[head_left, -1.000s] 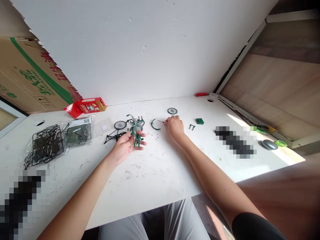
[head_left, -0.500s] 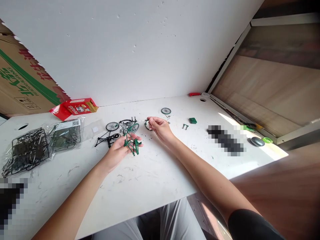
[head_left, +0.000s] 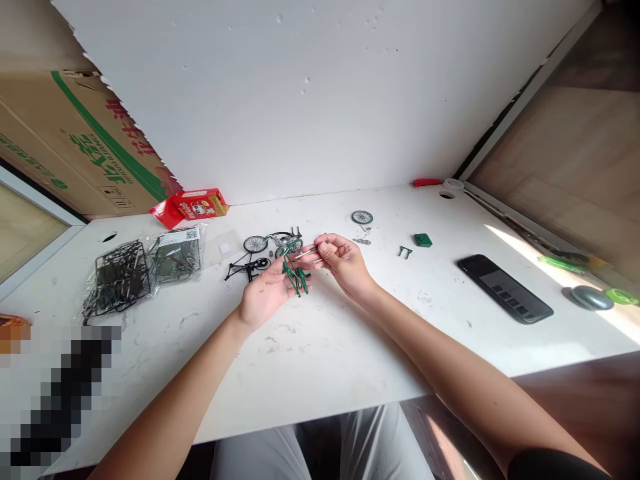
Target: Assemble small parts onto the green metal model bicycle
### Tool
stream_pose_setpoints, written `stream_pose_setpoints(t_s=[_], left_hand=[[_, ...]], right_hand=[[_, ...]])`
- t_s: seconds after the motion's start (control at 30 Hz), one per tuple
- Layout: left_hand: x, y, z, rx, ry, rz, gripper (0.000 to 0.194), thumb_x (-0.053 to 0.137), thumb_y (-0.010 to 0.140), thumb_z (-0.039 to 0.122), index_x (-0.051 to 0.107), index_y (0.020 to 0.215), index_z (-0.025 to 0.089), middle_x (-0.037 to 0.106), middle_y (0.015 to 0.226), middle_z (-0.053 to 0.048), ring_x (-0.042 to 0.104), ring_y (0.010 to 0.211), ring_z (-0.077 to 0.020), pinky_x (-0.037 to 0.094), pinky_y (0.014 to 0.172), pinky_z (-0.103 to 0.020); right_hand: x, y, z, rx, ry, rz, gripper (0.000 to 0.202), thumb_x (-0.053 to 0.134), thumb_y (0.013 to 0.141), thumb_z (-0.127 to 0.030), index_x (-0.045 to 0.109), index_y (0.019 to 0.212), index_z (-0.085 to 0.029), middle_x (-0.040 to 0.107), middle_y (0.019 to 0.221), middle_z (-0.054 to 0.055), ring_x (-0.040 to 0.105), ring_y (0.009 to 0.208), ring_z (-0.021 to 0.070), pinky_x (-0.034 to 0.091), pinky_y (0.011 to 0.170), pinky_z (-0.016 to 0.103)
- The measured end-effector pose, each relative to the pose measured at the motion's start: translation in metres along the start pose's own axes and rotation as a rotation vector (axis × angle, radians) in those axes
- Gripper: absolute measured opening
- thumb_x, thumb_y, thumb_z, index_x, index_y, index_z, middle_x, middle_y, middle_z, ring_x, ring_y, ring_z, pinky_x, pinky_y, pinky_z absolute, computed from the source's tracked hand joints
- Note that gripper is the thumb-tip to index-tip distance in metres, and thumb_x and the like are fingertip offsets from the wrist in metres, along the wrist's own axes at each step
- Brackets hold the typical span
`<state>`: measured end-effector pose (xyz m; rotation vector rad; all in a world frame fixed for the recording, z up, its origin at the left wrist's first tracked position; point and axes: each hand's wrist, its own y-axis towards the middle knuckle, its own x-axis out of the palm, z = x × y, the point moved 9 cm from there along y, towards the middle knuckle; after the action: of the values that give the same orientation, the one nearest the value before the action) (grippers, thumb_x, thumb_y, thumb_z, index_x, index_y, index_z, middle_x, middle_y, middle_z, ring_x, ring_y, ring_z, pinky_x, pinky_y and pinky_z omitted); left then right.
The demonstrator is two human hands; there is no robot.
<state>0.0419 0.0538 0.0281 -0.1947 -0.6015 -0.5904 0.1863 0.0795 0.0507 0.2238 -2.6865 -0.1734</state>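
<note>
My left hand [head_left: 264, 297] is closed around a small green model bicycle frame [head_left: 296, 275], held tilted above the table with its lower tips sticking out past the fingers. Pinched in my right hand [head_left: 345, 261] is a slim silver screwdriver-like tool [head_left: 304, 254]. Its shaft points left, with the tip at the upper part of the frame; whether they touch I cannot tell. Just behind the hands lie a spoked wheel [head_left: 256, 244] and a black bicycle frame part [head_left: 245, 269], partly covered by my left hand.
Bagged dark part sprues [head_left: 120, 277] and a red box [head_left: 203, 204] are on the left. Further right lie a green-rimmed wheel [head_left: 362, 217], a green block [head_left: 423, 240], a small green bracket [head_left: 405, 251], a phone [head_left: 505, 288] and a grey mouse-like object [head_left: 592, 297].
My right hand has brought the tool's tip down to the green frame in my left hand. The view has turned left, so the whole scene sits further right.
</note>
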Motion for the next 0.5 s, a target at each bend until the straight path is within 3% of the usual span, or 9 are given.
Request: stream_pose_setpoints(t_s=[0.2, 0.37, 0.5], left_hand=[[-0.004, 0.003, -0.005, -0.022, 0.015, 0.09, 0.041, 0.063, 0.102, 0.044, 0.071, 0.133, 0.018, 0.074, 0.13, -0.016, 0.07, 0.12, -0.0323, 0.054, 0.105, -0.05], [-0.01, 0.001, -0.006, -0.004, -0.031, 0.137, 0.032, 0.073, 0.098, 0.035, 0.074, 0.126, 0.021, 0.073, 0.129, -0.011, 0.069, 0.12, -0.0297, 0.053, 0.11, -0.051], [-0.007, 0.001, -0.004, -0.001, -0.058, 0.1, 0.032, 0.07, 0.101, 0.036, 0.074, 0.129, 0.021, 0.069, 0.137, -0.011, 0.067, 0.122, -0.0267, 0.05, 0.114, -0.051]], right_hand=[[0.007, -0.008, -0.002, -0.006, 0.024, 0.027, 0.041, 0.088, 0.086, -0.05, 0.071, 0.11, -0.02, 0.083, 0.106, 0.008, 0.084, 0.09, 0.0228, 0.071, 0.079, 0.034], [0.013, -0.013, 0.001, 0.005, 0.058, 0.028, 0.044, 0.085, 0.09, -0.05, 0.068, 0.119, -0.021, 0.081, 0.11, 0.006, 0.084, 0.09, 0.0218, 0.071, 0.085, 0.034], [0.015, -0.015, 0.001, -0.001, 0.019, 0.031, 0.042, 0.083, 0.091, -0.051, 0.068, 0.116, -0.021, 0.081, 0.106, 0.007, 0.084, 0.093, 0.0235, 0.072, 0.085, 0.036]])
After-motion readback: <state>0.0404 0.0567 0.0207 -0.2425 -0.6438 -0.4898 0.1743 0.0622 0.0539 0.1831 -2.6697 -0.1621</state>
